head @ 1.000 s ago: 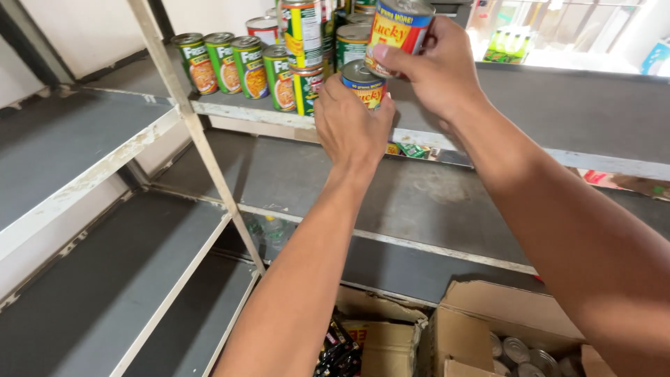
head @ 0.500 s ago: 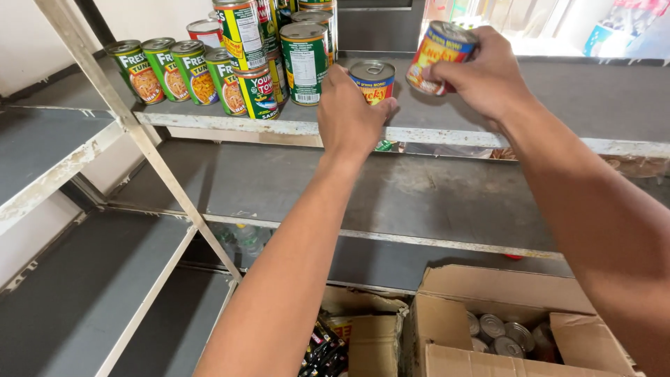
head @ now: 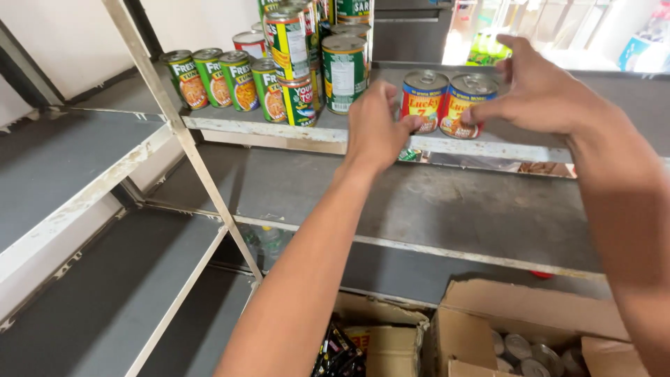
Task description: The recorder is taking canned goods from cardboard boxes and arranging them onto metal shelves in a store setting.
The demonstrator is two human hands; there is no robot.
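Both short red cans, held up in the hands half a sec ago, now stand on the upper shelf (head: 488,148) near its front edge, side by side & touching. Left can (head: 423,100) & right can (head: 469,105) are squat metal cylinders w/ glossy red-and-yellow paper labels and ribbed silver pull-tab lids; long axis vertical, lids up, labels facing the camera. Left hand (head: 377,126) is seen from the back, fingers curled loosely, fingertips touching the left can's side, not wrapped round it. Right hand (head: 544,94) spreads wide above and right of the right can, thumb tip resting on its label, other fingers fanned open in air. Further left on the same shelf: a row of taller tins w/ green labels (head: 227,78), shiny, upright, packed close, plus stacked green-and-yellow tins (head: 289,63) and a tall green tin (head: 343,73) just beside the left hand. Shelving is grey painted sheet metal, matte, w/ chipped cream edges; a slanted cream upright (head: 181,132) crosses in front. Lower shelf (head: 447,209) is flat and dusty-looking. Below, open brown cardboard boxes (head: 530,314), rough torn flaps, one w/ silver can tops inside, another w/ dark packets.
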